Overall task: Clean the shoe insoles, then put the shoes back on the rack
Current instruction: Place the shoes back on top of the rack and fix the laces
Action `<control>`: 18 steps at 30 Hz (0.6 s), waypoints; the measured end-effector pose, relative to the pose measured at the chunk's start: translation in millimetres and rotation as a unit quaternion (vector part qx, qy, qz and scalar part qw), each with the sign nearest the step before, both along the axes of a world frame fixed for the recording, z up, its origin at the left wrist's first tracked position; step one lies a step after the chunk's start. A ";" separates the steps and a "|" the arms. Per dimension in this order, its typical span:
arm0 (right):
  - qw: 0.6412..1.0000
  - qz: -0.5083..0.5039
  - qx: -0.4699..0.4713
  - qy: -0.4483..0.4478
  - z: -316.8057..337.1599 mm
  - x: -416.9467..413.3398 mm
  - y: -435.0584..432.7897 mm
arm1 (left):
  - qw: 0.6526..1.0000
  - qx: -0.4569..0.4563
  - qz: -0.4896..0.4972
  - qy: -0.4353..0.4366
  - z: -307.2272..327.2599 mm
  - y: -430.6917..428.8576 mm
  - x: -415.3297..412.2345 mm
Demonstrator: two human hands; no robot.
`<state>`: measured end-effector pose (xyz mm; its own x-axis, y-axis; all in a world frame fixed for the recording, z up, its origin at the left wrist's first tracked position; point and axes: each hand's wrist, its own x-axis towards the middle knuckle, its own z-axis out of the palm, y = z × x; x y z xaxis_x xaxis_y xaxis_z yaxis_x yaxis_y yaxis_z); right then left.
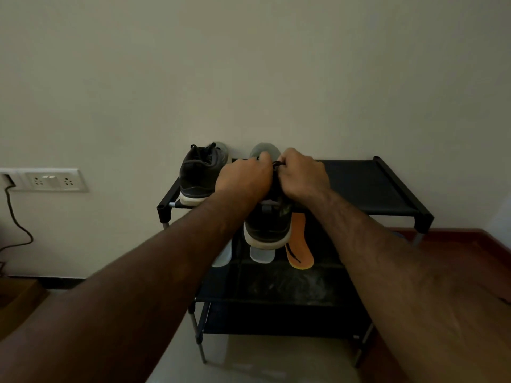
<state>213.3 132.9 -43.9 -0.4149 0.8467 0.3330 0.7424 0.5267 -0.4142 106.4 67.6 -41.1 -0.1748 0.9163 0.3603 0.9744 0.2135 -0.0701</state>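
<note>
A black shoe rack stands against the wall. On its top shelf at the left sits a dark sneaker with a pale sole, heel toward me. A second dark sneaker rests at the shelf's front edge, heel hanging over it. My left hand and my right hand are both curled over this shoe's opening, pinching its laces or tongue. An orange insole lies on the shelf below, to the right of the heel. Pale grey insoles lie there too.
The right half of the top shelf is bare fabric. A wall socket plate with a dark cable is at the left. Reddish-brown flooring lies to the right; a pale floor lies below the rack.
</note>
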 end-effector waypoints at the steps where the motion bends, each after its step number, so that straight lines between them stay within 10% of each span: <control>1: 1.000 0.002 0.014 -0.006 -1.3 -0.4 -1.9 | 1.000 -0.001 0.010 0.018 -0.4 1.6 -0.4; 8: 0.984 0.055 0.163 -0.054 -13.2 4.4 -19.0 | 0.997 0.022 0.071 -0.018 -7.4 5.4 -10.4; 18: 0.992 0.035 0.116 0.036 -18.8 1.7 -18.4 | 0.968 0.050 0.109 -0.219 -11.6 5.5 -15.1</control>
